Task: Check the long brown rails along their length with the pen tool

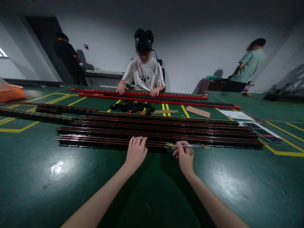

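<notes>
Long black strips with copper-coloured rods (95, 130) lie side by side across the green table in front of me. My left hand (137, 152) lies palm down on the nearest strip, fingers stretched over its rods and slightly apart. To its right, my right hand (186, 155) pinches a slim pen-like tool (195, 146) with a clear body. The tool is held nearly level along the near strip, its thin end pointing left at the rods. Whether that end touches a rod, I cannot tell.
Beyond the strips are loose black parts (130, 106), a brown cardboard piece (198, 111) and red rails (161, 98). A person in a white shirt (144, 74) has both hands on the rails. An orange bin (10, 93) stands left; white paper (235, 114) lies right.
</notes>
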The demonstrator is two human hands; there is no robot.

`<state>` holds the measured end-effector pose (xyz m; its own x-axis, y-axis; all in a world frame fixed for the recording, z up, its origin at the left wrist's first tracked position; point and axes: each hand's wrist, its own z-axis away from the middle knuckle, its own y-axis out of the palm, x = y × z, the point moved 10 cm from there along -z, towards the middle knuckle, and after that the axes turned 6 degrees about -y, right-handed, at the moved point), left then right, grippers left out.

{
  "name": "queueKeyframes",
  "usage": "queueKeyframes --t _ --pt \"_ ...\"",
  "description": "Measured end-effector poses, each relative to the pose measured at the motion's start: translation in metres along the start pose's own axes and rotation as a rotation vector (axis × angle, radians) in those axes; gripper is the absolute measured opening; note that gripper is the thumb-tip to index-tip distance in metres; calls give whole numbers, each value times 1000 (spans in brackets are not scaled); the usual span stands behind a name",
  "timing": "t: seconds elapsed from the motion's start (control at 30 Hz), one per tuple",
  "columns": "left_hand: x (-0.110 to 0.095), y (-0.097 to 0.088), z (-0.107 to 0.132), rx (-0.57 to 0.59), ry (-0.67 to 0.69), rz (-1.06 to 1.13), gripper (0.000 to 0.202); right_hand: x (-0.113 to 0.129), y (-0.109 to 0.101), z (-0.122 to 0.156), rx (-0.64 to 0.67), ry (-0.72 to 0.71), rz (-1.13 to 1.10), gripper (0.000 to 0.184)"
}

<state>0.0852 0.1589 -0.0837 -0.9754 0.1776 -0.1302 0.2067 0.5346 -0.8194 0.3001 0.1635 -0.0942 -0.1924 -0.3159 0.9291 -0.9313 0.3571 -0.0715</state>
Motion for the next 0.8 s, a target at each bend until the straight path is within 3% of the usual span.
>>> queueKeyframes --t 0.17,0.3,0.57,0.8 --pt "13 -3 0 -21 -111 -7 33 0 -7 0 -45 -2 18 28" --pt "12 1 0 -6 -90 0 32 14 -11 3 -79 -107 40 23" --pt "8 6 -1 23 -36 41 38 55 13 11 91 -489 249 18" --pt "8 2 -1 41 -24 68 43 58 26 20 144 -620 467 15"
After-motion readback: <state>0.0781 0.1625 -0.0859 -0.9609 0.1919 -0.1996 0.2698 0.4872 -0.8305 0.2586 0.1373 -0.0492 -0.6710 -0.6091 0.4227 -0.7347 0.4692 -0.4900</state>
